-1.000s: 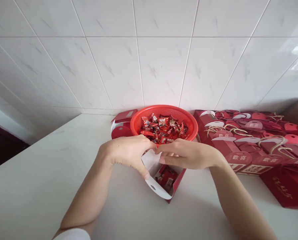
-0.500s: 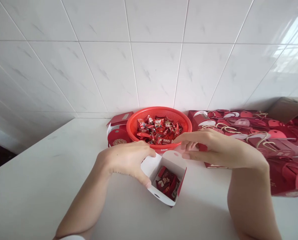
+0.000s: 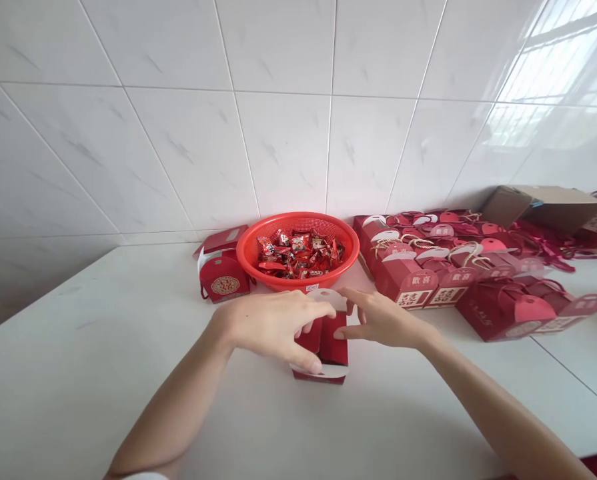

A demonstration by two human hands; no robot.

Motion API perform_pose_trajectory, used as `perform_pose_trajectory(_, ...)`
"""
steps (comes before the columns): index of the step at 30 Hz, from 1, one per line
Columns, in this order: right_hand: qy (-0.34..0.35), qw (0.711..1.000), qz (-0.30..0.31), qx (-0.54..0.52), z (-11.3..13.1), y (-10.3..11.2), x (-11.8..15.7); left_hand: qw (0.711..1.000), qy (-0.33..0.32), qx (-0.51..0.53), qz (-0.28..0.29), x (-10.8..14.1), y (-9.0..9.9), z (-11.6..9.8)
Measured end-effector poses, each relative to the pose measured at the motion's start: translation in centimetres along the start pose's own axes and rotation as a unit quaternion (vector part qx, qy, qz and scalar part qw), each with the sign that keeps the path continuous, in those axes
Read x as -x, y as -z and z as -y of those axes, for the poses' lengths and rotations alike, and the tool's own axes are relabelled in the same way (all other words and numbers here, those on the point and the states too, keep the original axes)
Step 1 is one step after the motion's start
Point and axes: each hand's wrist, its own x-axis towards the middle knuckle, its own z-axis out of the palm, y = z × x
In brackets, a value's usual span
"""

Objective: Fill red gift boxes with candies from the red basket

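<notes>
White desk (image 3: 128, 347), against a white tiled wall (image 3: 278, 140). At far left I list one red box with round gold emblem (image 3: 225, 280), upright, a second red box (image 3: 231, 235) just behind it. Next, my left hand (image 3: 271, 325): grip grasping the box under work, thumb on its near flap, fingers curled over its left side. Red plastic basket (image 3: 265, 281), perforated, just behind the hands, filled with wrapped sweets (image 3: 298, 250) in mostly red wrappers. In front of it, the task box (image 3: 334, 337): small, red, on the desk between the hands, red panels across its top, pale far flap raised. My right hand (image 3: 378, 321): forefinger at the far flap, thumb by the top panel, the two parted; I cannot tell whether this grip is pinching anything. Further right, rows of red boxes (image 3: 421, 283), upright and close together, some with cord handles (image 3: 471, 257). Ahead of those, two red boxes (image 3: 503, 310) side by side. Behind, at far right, one brown carton (image 3: 561, 203).
</notes>
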Motion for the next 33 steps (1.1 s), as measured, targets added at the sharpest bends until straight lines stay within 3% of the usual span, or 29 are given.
perform_pose_trajectory(3,0.005,0.996,-0.046,-0.079,-0.8,-1.7,-0.3,0.997,-0.009,0.05,0.052,-0.6,-0.1,0.0)
perform_pose_trajectory(7,0.065,0.979,-0.103,-0.166,-1.6,-3.3,-0.4,0.996,-0.006,0.067,0.059,-1.1,-0.1,0.3)
perform_pose_trajectory(15,0.182,0.938,-0.182,-0.233,-2.4,-5.0,-0.2,0.989,0.134,-0.017,-0.057,-0.6,-0.3,-0.8)
perform_pose_trajectory(19,0.181,0.936,-0.187,-0.235,-2.4,-5.3,-0.1,0.984,0.152,-0.052,-0.08,-0.7,-0.3,-0.9)
perform_pose_trajectory(24,0.151,0.945,-0.173,-0.234,-2.1,-5.1,0.3,0.997,0.078,0.01,-0.015,-1.9,-0.4,0.7)
perform_pose_trajectory(27,0.138,0.944,-0.181,-0.238,-2.1,-4.9,0.4,0.997,0.072,0.028,-0.001,-2.4,-0.4,1.5)
perform_pose_trajectory(33,0.12,0.942,-0.219,-0.223,-2.3,-4.8,0.5,0.993,0.107,-0.011,-0.044,-2.8,-0.7,0.8)
